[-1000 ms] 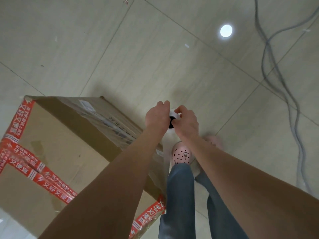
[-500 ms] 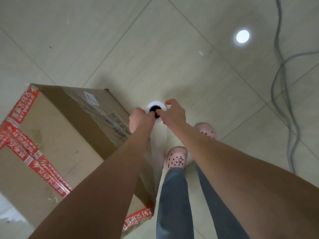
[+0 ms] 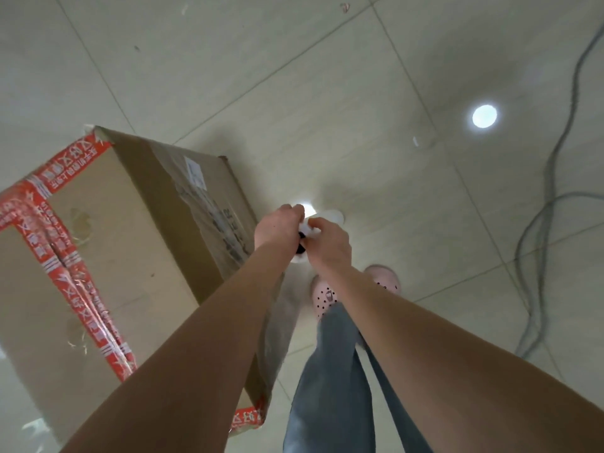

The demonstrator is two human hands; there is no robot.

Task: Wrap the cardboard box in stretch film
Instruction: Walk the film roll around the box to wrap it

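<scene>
1. Hands meet on the stretch film roll (image 3: 306, 227): your left hand (image 3: 277, 228) and right hand (image 3: 330, 238) both curl round its top end, with the roll held upright.
2. Just left of them, the cardboard box (image 3: 130, 256) sits on the floor (image 3: 327, 93); your left hand is nearer its film-covered side.

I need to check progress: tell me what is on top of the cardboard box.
Visible: red printed tape crossing the cardboard box top, wrinkled clear film glinting over it. The left forearm covers the near corner, so that part is hidden.
</scene>
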